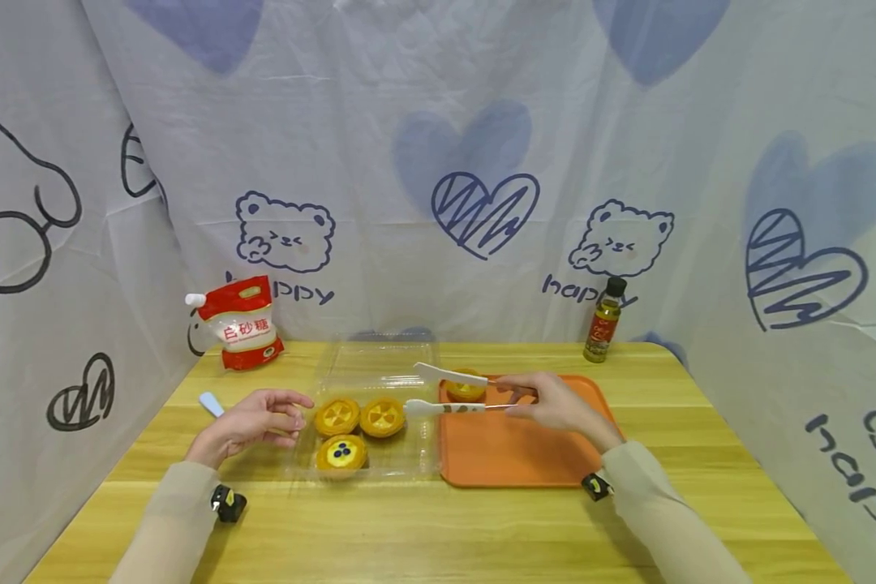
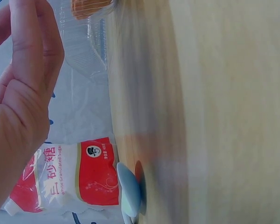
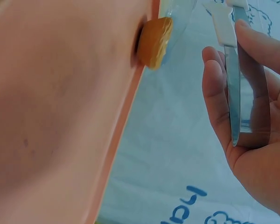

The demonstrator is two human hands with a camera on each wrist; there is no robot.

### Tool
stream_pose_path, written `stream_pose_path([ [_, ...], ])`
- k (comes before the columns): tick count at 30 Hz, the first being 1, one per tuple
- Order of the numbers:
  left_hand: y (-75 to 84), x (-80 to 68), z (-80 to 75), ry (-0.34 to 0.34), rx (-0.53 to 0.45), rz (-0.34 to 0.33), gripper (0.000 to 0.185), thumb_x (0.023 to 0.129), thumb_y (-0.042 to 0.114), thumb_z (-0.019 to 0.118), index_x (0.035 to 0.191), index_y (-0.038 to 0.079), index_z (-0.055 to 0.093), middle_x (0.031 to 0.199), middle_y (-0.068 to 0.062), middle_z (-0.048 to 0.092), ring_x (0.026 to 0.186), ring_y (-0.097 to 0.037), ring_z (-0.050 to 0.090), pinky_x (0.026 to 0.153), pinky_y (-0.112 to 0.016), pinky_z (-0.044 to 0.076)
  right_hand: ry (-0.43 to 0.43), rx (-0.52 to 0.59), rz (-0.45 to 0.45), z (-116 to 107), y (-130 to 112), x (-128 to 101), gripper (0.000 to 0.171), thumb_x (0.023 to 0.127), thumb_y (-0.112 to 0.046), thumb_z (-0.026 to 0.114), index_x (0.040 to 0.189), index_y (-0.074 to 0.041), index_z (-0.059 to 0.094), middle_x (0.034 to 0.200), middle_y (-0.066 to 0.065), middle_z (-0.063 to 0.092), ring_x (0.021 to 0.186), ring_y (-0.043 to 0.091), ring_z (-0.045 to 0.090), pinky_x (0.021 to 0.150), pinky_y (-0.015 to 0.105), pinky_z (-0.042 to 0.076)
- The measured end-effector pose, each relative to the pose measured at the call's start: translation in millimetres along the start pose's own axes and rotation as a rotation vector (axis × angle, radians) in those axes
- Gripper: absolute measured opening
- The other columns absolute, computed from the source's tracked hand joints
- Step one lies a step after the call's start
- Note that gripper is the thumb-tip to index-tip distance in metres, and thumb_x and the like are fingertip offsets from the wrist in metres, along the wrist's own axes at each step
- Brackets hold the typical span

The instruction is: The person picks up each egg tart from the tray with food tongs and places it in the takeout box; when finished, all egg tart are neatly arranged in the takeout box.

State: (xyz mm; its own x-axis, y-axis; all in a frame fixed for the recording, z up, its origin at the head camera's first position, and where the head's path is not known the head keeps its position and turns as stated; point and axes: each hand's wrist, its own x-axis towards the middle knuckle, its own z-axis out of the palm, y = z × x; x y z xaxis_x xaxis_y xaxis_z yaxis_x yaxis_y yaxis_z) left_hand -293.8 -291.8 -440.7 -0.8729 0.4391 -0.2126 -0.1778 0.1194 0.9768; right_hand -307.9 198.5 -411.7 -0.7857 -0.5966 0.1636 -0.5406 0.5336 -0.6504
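My right hand [image 1: 551,401] holds metal tongs [image 3: 232,88] with white tips, spread apart and pointing left over the orange tray [image 1: 526,454]. One egg tart [image 1: 465,389] sits at the tray's far left corner, partly behind the upper tong arm. To the left lies a clear plastic container [image 1: 401,464], lid raised at the back. Inside are two tarts with a patterned yellow top, the left tart [image 1: 337,417] and the right tart [image 1: 383,418], plus a blueberry-topped tart [image 1: 341,454]. Beside the container's left edge hovers my left hand [image 1: 259,422], fingers loosely bent, holding nothing.
A red and white sugar bag [image 1: 244,324] stands at the back left. A light blue utensil [image 1: 210,404] lies near my left hand, partly hidden. At the back right is an oil bottle [image 1: 604,320]. Printed cloth [image 1: 380,268] hangs behind the wooden table [image 1: 423,535].
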Motion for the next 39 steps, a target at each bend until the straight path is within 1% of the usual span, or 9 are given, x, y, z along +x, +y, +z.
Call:
stream_pose_path([
  [5,0.7,0.8,0.7,-0.003,0.003,-0.001,0.053,0.083,0.000,0.062,0.127,-0.012,0.036,0.095,-0.018,0.057,0.078,-0.027,0.062,0.075,-0.044,0.053,0.026,-0.001,0.029,-4,6,-7,0.045,0.084,-0.016,0.065,0.127,-0.015,0.053,0.117,-0.002,0.058,0.092,0.015,0.058,0.074,0.032,0.051],
  [10,0.5,0.1,0.5,-0.006,-0.001,0.004,0.052,0.083,0.000,0.061,0.127,-0.012,0.036,0.093,-0.016,0.058,0.079,-0.027,0.062,0.075,-0.044,0.053,0.052,0.012,0.065,-8,13,-12,0.046,0.083,-0.015,0.066,0.127,-0.020,0.053,0.117,-0.003,0.058,0.093,0.013,0.058,0.074,0.031,0.051],
  [14,0.0,-0.5,0.1,-0.004,-0.007,0.002,0.053,0.083,0.000,0.062,0.127,-0.013,0.035,0.091,-0.013,0.058,0.079,-0.028,0.062,0.074,-0.043,0.054,0.073,-0.003,0.088,-12,18,-14,0.045,0.083,-0.015,0.066,0.126,-0.021,0.054,0.116,-0.005,0.059,0.092,0.011,0.059,0.072,0.029,0.052],
  [19,0.1,-0.8,0.1,-0.001,-0.004,-0.003,0.053,0.083,0.001,0.062,0.127,-0.012,0.035,0.091,-0.013,0.058,0.079,-0.028,0.062,0.074,-0.043,0.054,0.081,0.002,0.101,-18,23,-18,0.045,0.082,-0.015,0.067,0.126,-0.018,0.055,0.115,-0.004,0.059,0.092,0.012,0.059,0.075,0.030,0.052],
  [22,0.3,-0.6,0.3,0.000,-0.002,-0.003,0.053,0.083,0.001,0.062,0.127,-0.012,0.035,0.091,-0.013,0.058,0.078,-0.027,0.062,0.074,-0.043,0.054,0.086,0.007,0.112,-21,26,-20,0.046,0.082,-0.016,0.067,0.127,-0.018,0.054,0.116,-0.002,0.059,0.093,0.013,0.059,0.074,0.030,0.052],
  [26,0.6,-0.1,0.5,-0.002,0.000,-0.001,0.053,0.083,0.001,0.062,0.127,-0.012,0.035,0.090,-0.013,0.057,0.078,-0.026,0.062,0.074,-0.043,0.054,0.091,0.002,0.120,-25,30,-22,0.046,0.083,-0.015,0.066,0.127,-0.015,0.053,0.117,0.001,0.058,0.093,0.014,0.058,0.073,0.028,0.052],
  [30,0.8,0.1,0.2,-0.003,0.001,0.000,0.053,0.083,0.001,0.062,0.127,-0.012,0.036,0.090,-0.012,0.057,0.078,-0.027,0.062,0.073,-0.043,0.054,0.088,-0.007,0.128,-27,35,-23,0.047,0.083,-0.014,0.066,0.128,-0.013,0.052,0.118,0.003,0.058,0.093,0.015,0.058,0.075,0.026,0.052],
  [33,0.8,0.3,0.0,-0.002,0.003,-0.002,0.053,0.083,0.001,0.062,0.127,-0.012,0.036,0.090,-0.012,0.057,0.079,-0.027,0.062,0.073,-0.042,0.054,0.092,-0.021,0.139,-28,38,-23,0.048,0.082,-0.014,0.067,0.128,-0.013,0.052,0.118,0.004,0.058,0.093,0.015,0.058,0.078,0.028,0.051],
  [39,1.4,0.8,0.5,0.001,0.004,-0.009,0.053,0.083,0.002,0.062,0.127,-0.012,0.036,0.091,-0.013,0.057,0.079,-0.027,0.062,0.074,-0.042,0.054,0.100,-0.056,0.144,-29,47,-24,0.047,0.082,-0.015,0.067,0.127,-0.012,0.053,0.119,0.011,0.057,0.092,0.017,0.058,0.081,0.037,0.050],
])
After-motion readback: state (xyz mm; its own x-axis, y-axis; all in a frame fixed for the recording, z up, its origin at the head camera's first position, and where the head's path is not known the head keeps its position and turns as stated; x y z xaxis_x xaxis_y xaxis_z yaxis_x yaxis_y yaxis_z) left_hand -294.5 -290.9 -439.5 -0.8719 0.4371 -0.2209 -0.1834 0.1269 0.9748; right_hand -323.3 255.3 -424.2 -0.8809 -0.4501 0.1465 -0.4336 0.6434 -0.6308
